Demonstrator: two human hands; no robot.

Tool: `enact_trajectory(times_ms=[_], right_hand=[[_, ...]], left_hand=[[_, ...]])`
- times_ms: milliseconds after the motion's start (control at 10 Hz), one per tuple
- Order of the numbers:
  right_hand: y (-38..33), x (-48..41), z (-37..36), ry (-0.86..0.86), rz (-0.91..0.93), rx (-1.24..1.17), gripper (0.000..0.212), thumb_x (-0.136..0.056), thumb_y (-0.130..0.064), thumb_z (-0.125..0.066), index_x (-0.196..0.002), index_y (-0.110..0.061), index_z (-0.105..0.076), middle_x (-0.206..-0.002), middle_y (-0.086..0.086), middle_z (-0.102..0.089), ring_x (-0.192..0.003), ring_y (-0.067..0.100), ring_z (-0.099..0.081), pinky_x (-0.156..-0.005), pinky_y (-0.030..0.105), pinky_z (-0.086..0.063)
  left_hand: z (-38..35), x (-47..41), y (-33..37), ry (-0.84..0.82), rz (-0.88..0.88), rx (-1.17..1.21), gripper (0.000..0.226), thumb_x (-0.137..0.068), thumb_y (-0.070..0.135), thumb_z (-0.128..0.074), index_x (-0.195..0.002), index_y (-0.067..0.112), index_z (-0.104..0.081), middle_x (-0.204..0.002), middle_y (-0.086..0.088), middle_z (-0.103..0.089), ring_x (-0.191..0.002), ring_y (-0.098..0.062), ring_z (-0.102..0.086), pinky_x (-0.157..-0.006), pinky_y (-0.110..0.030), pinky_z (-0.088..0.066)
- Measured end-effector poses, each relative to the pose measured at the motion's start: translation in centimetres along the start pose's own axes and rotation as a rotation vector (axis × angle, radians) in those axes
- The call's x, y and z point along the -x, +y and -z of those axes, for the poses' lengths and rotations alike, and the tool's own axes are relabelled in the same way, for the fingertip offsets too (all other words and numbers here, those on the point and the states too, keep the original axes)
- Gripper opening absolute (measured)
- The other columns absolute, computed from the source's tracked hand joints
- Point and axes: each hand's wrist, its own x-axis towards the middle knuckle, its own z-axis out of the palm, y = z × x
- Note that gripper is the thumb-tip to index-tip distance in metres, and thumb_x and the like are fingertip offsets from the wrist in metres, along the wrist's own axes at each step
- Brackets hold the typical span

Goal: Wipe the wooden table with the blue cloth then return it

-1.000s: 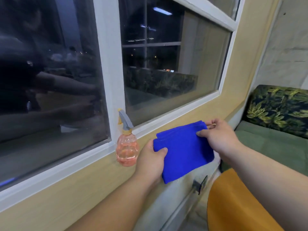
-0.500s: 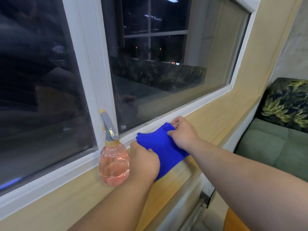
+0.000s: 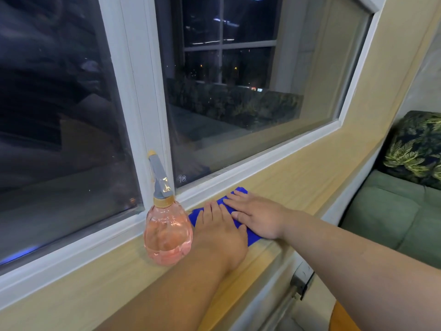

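Note:
The blue cloth point(image 3: 253, 237) lies folded flat on the pale wooden ledge point(image 3: 298, 177) under the window. Most of it is hidden by my hands; only its edges and corners show. My left hand point(image 3: 220, 231) rests palm down on the cloth's left part, fingers stretched toward the window. My right hand point(image 3: 256, 216) lies flat on its right part, fingers spread and pointing left, overlapping my left fingertips. Neither hand curls around the cloth.
A pink spray bottle point(image 3: 167, 232) with a grey trigger stands on the ledge, touching my left wrist. White window frame point(image 3: 238, 170) runs along the back. A green sofa point(image 3: 391, 211) with a leaf-print cushion point(image 3: 417, 149) sits right. An orange surface point(image 3: 341, 318) and metal bracket point(image 3: 302, 280) are below.
Both hands carried the cloth from in front of the ledge down onto it beside the bottle. Their grips have given way to flat palms on top of it.

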Motion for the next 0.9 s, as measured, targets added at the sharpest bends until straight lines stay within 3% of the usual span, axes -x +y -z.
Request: enact_trajectory(times_ms=[200,400,500,600,700,800,900], right_hand=[[0.5,-0.1,0.0,-0.021,-0.054,-0.022,0.062,-0.110,-0.042,-0.030,-0.163,-0.018,-0.007,-0.172,-0.002,0.002,-0.156,0.010,0.008,-0.118,0.020,0.008],[1.0,-0.2,-0.2,0.007,-0.128,-0.094,0.074,-0.106,-0.054,-0.037,-0.163,-0.020,-0.007,-0.172,-0.010,0.002,-0.154,0.001,0.007,-0.120,0.022,0.002],[1.1,0.0,0.0,0.015,-0.168,-0.102,0.078,-0.104,-0.057,-0.038,-0.164,-0.020,-0.006,-0.172,-0.009,0.002,-0.155,0.005,0.003,-0.122,0.025,-0.001],[1.3,0.5,0.0,0.024,-0.274,-0.129,0.081,-0.101,-0.064,-0.035,-0.163,-0.019,-0.008,-0.172,-0.005,-0.010,-0.155,0.020,-0.019,-0.122,0.035,-0.019],[0.9,1.8,0.3,0.027,-0.427,-0.136,0.077,-0.099,-0.069,-0.030,-0.153,-0.014,-0.031,-0.158,0.004,-0.040,-0.136,0.030,-0.046,-0.106,0.039,-0.036],[0.2,6.1,1.3,0.044,-0.458,-0.166,0.070,-0.100,-0.069,-0.029,-0.134,-0.011,-0.044,-0.145,0.010,-0.050,-0.127,0.031,-0.052,-0.091,0.036,-0.035],[-1.5,12.7,2.0,0.030,-0.393,-0.220,0.071,-0.099,-0.070,-0.024,-0.142,-0.016,-0.042,-0.156,0.007,-0.043,-0.144,0.028,-0.038,-0.102,0.033,-0.032]], left_hand=[[-0.4,0.8,0.5,0.028,0.104,-0.042,0.081,-0.095,0.054,-0.015,-0.148,-0.002,0.007,-0.158,-0.024,0.011,-0.146,-0.035,0.012,-0.118,-0.046,0.005],[-0.9,1.3,0.6,0.037,0.141,-0.028,0.083,-0.094,0.057,-0.013,-0.147,-0.004,0.010,-0.155,-0.030,0.015,-0.144,-0.040,0.015,-0.116,-0.048,0.007],[-0.8,1.8,0.7,0.031,0.147,-0.061,0.084,-0.095,0.058,-0.009,-0.146,-0.006,0.011,-0.154,-0.031,0.016,-0.144,-0.041,0.016,-0.116,-0.049,0.007],[-0.8,2.7,0.6,0.014,0.127,-0.100,0.086,-0.093,0.060,-0.005,-0.145,-0.006,0.014,-0.154,-0.031,0.019,-0.143,-0.041,0.018,-0.117,-0.049,0.006],[-0.6,4.9,0.3,0.014,0.033,-0.122,0.098,-0.080,0.069,0.012,-0.146,-0.004,0.011,-0.156,-0.027,0.016,-0.145,-0.038,0.015,-0.116,-0.049,0.005],[-1.6,7.0,0.5,0.262,-0.171,-0.035,0.101,-0.087,0.071,-0.001,-0.138,-0.007,-0.039,-0.146,-0.033,-0.033,-0.135,-0.046,-0.036,-0.108,-0.052,-0.018],[-2.6,9.3,1.8,0.322,-0.293,-0.057,0.077,-0.078,0.070,-0.034,-0.120,0.010,-0.058,-0.120,-0.023,-0.065,-0.111,-0.044,-0.060,-0.085,-0.052,-0.045]])
